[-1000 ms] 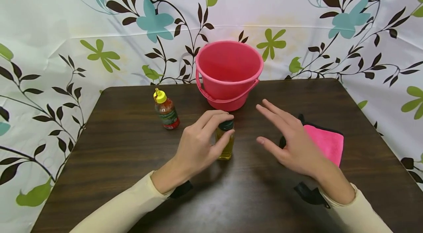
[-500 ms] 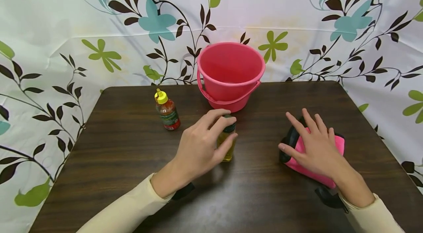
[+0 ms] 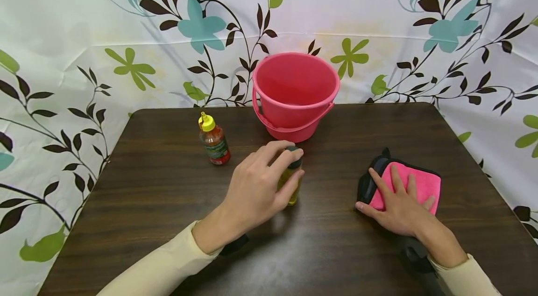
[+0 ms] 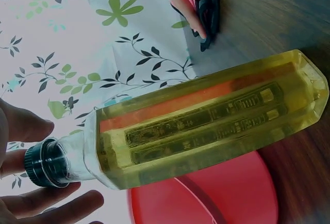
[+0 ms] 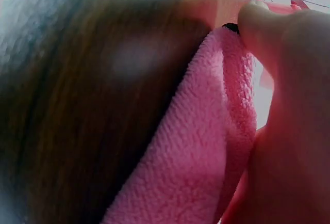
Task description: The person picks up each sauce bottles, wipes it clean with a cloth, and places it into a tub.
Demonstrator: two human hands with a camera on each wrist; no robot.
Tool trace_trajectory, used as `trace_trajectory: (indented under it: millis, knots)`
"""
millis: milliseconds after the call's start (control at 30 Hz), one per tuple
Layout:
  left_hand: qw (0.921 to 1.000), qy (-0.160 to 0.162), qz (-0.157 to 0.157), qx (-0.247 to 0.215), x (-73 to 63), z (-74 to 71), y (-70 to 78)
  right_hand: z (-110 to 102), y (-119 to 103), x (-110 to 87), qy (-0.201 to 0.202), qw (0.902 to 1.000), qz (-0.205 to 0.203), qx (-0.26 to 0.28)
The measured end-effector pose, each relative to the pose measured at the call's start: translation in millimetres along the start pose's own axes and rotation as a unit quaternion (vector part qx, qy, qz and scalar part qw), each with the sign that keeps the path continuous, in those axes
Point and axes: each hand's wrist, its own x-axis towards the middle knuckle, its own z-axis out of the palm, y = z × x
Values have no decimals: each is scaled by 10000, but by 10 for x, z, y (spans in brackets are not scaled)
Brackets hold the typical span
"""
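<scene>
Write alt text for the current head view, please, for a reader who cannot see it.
A person's left hand grips the dark cap of a bottle of yellow liquid; the right hand lies spread on a pink, black-edged cloth. Behind, on the brown table, stand a red sauce bottle and a pink bucket.

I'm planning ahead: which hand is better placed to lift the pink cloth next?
Probably the right hand: it lies spread on the pink cloth, while the left hand is around the cap of the bottle.
</scene>
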Motion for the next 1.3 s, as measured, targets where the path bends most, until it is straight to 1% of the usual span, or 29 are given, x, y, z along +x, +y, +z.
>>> trace_trajectory:
  millis: [200, 367, 533, 700, 800, 867, 933, 1000, 1067, 1133, 1167, 1233, 1267, 1300]
  knots:
    - [10000, -55, 6, 3, 9, -10, 10, 52, 2, 2, 45, 10000, -25, -81]
    - [10000, -28, 9, -31, 14, -8, 17, 106, 19, 10, 133, 9998, -101, -134]
    - [10000, -39, 12, -73, 32, 13, 34, 107, 73, -11, 288, 9994, -140, -94]
    - [9999, -80, -44, -127, 33, 18, 39, 117, 98, -30, 485, 9981, -237, -289]
    - [9999, -71, -53, -136, 32, 13, 38, 92, 112, -30, 506, 9974, -350, -376]
    - [9999, -33, -60, -148, 33, 10, 37, 52, 124, -22, 500, 9970, -479, -341]
    - [9998, 16, -77, -181, 33, 7, 36, -2, 135, -12, 435, 9971, -611, -158]
    - [9997, 47, -107, -230, 33, 5, 34, -73, 151, -4, 305, 9972, -643, 208]
    - [9994, 60, -146, -313, 33, 4, 31, -153, 175, -3, 175, 9966, -564, 573]
    - [9988, 49, -211, -442, 36, 1, 29, -224, 215, -10, 157, 9940, -526, 942]
    - [9983, 38, -250, -524, 40, -2, 29, -263, 236, -14, 119, 9922, -415, 1168]
    - [9970, 11, -330, -705, 45, -5, 26, -323, 280, -32, 196, 9859, -364, 1620]
    - [9963, 0, -366, -780, 47, -6, 25, -352, 303, -45, 227, 9799, -328, 1954]
    - [9955, -12, -402, -854, 49, -6, 25, -367, 327, -52, 319, 9700, -398, 2378]
